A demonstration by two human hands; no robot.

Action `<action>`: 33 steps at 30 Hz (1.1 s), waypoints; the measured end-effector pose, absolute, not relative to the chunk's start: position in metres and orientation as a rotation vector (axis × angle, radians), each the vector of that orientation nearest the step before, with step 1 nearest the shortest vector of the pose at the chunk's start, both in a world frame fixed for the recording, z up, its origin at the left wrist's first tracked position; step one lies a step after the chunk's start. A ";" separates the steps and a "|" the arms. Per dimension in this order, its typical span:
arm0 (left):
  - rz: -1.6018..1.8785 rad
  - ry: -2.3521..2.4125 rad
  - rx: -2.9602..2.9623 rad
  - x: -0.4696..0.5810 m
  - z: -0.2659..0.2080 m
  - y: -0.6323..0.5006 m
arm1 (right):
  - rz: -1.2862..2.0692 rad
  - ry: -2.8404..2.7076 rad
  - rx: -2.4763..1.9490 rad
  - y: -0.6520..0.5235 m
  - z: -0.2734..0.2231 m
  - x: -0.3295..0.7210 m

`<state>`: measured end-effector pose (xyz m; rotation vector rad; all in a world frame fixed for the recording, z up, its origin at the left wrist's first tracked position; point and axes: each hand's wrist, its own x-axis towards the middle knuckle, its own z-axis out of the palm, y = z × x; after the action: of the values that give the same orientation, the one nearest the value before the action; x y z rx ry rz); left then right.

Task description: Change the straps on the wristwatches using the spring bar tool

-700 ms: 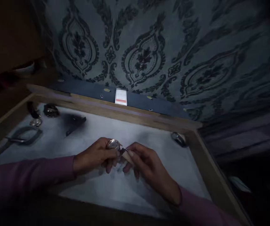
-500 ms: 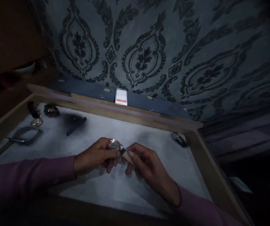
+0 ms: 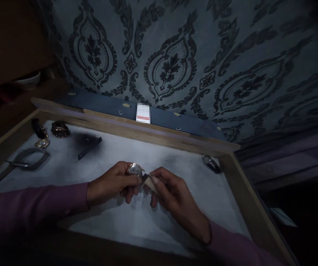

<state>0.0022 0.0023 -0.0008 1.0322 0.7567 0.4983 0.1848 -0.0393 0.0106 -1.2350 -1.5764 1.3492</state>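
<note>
Between thumb and fingers, my left hand (image 3: 120,181) is closed on a round watch case (image 3: 134,169), which is silvery with a gold-toned rim. My right hand (image 3: 172,188) pinches a watch strap (image 3: 152,186), a pale strip with a dark end. That end lies close beside the case, near my left thumb tip. A thin, shiny metal piece (image 3: 147,174) shows at the strap's end by my right fingertips; whether it touches the case I cannot tell. Both hands are held over the white surface (image 3: 114,225) of a wood-framed tray.
A raised wooden rim (image 3: 125,127) surrounds the surface. Watches (image 3: 60,129) and a grey ring-shaped strap (image 3: 31,159) lie at left, near a dark strip (image 3: 89,148). Another watch (image 3: 211,164) lies at the right corner. A small white box (image 3: 143,113) stands behind the rim.
My right hand has shifted very slightly, with the strap's pale side a little more in view. My left hand and the watch case stay almost where they were.
</note>
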 end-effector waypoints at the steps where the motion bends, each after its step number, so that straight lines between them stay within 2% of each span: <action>1: 0.496 0.755 1.032 0.002 -0.001 0.003 | 1.353 -1.576 -1.231 -0.039 0.010 0.185; 33: 0.492 0.705 1.025 0.001 -0.007 -0.001 | 1.241 -1.721 -1.339 -0.040 0.005 0.188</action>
<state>0.0015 -0.0011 -0.0067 1.0250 0.7054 0.4921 0.1882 -0.0401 0.0047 -1.3386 -1.7212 1.2415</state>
